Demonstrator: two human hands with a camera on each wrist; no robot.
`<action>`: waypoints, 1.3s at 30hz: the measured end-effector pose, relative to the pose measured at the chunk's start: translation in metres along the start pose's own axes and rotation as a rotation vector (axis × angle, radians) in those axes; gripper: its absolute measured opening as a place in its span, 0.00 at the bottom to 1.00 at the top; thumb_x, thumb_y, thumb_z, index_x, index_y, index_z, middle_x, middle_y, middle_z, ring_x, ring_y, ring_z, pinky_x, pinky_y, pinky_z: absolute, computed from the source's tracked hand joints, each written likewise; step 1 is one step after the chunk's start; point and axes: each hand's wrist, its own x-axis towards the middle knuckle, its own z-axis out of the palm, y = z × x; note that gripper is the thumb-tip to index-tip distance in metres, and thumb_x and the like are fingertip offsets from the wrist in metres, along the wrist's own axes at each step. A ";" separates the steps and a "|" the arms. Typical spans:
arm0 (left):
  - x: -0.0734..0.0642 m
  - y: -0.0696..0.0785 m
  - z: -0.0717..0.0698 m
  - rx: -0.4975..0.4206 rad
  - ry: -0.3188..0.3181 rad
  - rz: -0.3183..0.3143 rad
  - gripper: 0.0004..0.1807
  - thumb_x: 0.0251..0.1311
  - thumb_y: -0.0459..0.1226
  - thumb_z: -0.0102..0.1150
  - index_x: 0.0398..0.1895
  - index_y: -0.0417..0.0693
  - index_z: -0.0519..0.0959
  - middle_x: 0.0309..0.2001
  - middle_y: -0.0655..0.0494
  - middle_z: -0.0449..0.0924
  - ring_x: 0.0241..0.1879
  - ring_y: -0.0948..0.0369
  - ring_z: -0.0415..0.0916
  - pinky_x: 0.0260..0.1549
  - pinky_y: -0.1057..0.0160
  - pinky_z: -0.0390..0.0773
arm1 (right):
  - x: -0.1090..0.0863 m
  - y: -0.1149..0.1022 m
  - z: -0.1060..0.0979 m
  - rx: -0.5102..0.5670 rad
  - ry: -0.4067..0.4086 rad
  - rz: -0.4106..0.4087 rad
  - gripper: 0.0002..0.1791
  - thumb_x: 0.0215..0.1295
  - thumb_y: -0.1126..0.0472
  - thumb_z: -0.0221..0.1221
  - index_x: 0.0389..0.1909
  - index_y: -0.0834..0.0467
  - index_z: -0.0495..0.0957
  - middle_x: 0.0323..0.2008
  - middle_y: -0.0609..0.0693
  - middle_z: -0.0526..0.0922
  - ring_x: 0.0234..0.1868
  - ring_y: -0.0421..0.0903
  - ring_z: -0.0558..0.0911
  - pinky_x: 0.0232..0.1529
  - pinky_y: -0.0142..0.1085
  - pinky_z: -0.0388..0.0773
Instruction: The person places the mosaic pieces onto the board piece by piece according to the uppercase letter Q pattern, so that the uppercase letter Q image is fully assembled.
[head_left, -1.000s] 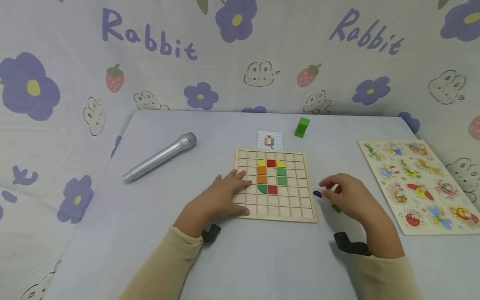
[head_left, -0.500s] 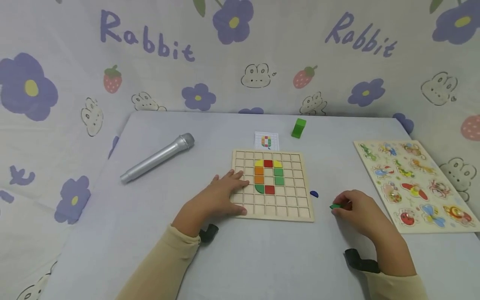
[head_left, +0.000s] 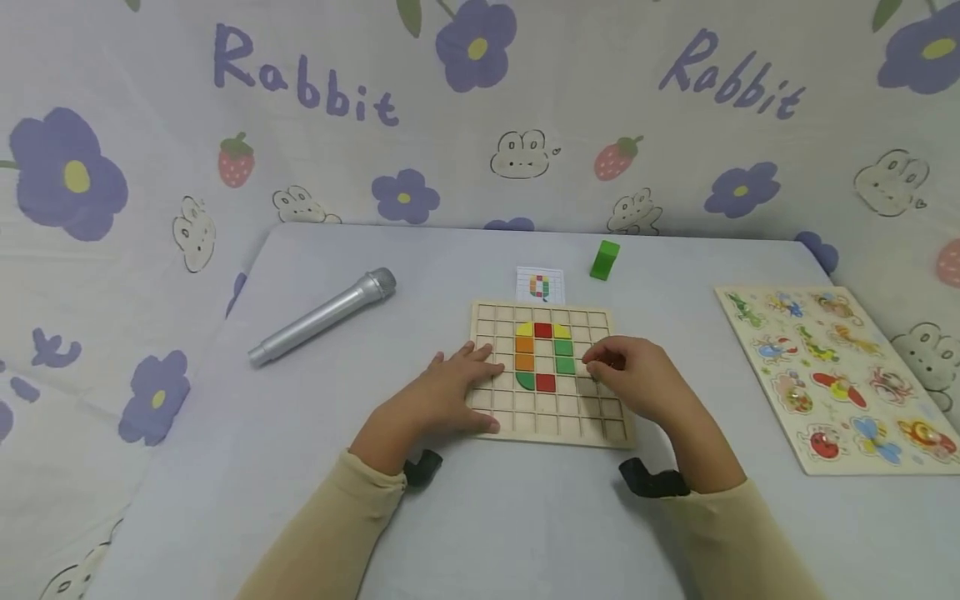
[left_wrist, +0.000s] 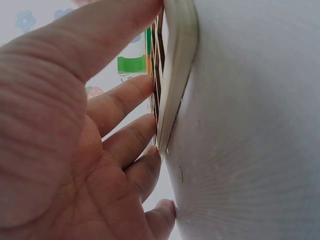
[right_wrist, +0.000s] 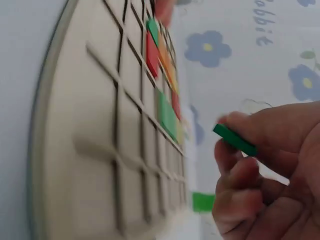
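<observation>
A wooden grid board lies on the table, with red, yellow, orange and green tiles set in a ring in its cells. My left hand rests on the board's left side, fingers spread; the left wrist view shows the fingertips against its face. Between thumb and fingers my right hand pinches a small green tile, held above the right part of the board. In the head view the fingers hide that tile. A pattern card with a similar coloured ring lies just behind the board.
Back right of the board stands a green block. A silver microphone lies to the left. An insect picture puzzle board lies at the right. The dark blue piece seen earlier is out of sight near my right hand.
My right hand picked up the green tile from the table and carried it left over the board. My left hand has stayed on the board.
</observation>
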 end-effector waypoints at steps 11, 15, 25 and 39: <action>-0.002 0.002 -0.002 -0.007 -0.001 -0.011 0.50 0.60 0.51 0.82 0.85 0.65 0.68 0.90 0.64 0.49 0.91 0.58 0.36 0.89 0.45 0.36 | 0.010 0.000 0.032 0.130 0.010 0.136 0.14 0.77 0.57 0.64 0.57 0.59 0.78 0.41 0.56 0.84 0.35 0.48 0.84 0.37 0.32 0.85; -0.001 0.002 -0.001 0.000 -0.003 -0.019 0.50 0.59 0.52 0.82 0.84 0.66 0.68 0.90 0.65 0.49 0.91 0.59 0.36 0.89 0.45 0.35 | 0.008 0.000 0.033 0.081 0.014 0.134 0.16 0.78 0.55 0.63 0.59 0.57 0.79 0.40 0.55 0.85 0.34 0.47 0.83 0.35 0.33 0.83; -0.001 0.001 0.000 -0.005 0.004 -0.020 0.50 0.59 0.52 0.82 0.84 0.66 0.68 0.90 0.65 0.50 0.91 0.59 0.36 0.89 0.45 0.36 | 0.007 0.007 0.033 -0.022 -0.020 -0.029 0.11 0.76 0.61 0.65 0.55 0.58 0.84 0.38 0.52 0.83 0.41 0.50 0.78 0.40 0.39 0.75; -0.002 0.001 -0.001 -0.016 -0.004 -0.020 0.49 0.60 0.51 0.81 0.84 0.66 0.68 0.90 0.65 0.49 0.90 0.60 0.36 0.89 0.46 0.35 | 0.001 0.023 0.007 -0.008 0.101 0.034 0.14 0.81 0.57 0.61 0.59 0.58 0.82 0.45 0.56 0.83 0.44 0.53 0.80 0.37 0.37 0.79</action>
